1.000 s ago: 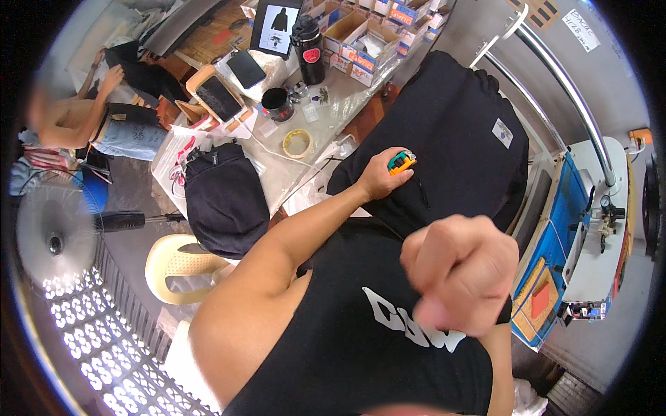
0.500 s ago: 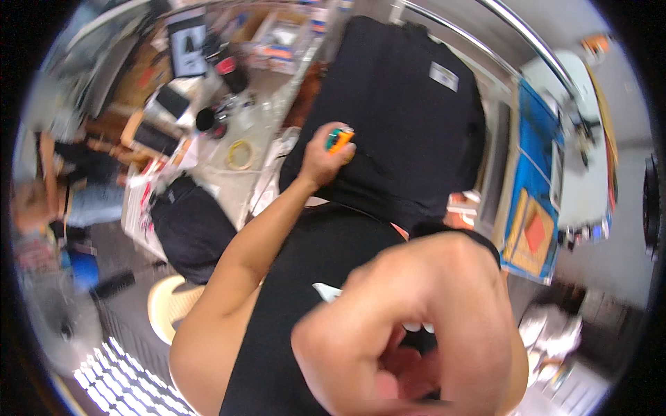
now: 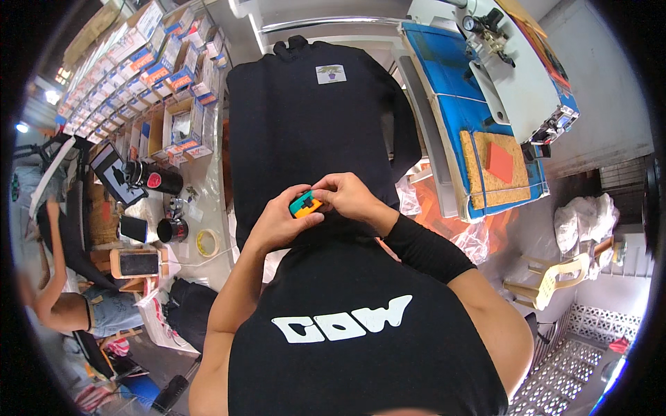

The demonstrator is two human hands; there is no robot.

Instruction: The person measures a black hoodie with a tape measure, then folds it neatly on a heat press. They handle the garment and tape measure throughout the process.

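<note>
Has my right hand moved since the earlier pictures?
Yes, forward: against the black garment ahead, the right hand is now over its near end, at the green-and-yellow tool in the left hand.

bright light is filling the middle while blackness is ringing the fisheye view
light is coming through the pierced wall (image 3: pixel 570 360), a lamp (image 3: pixel 22 127) is glaring at far left, the bar (image 3: pixel 326 25) is gleaming, the hoodie (image 3: pixel 305 139) is swallowing shadow, boxes (image 3: pixel 173 69) are curving, and the co-worker (image 3: pixel 66 305) is blurring near the rim.
</note>
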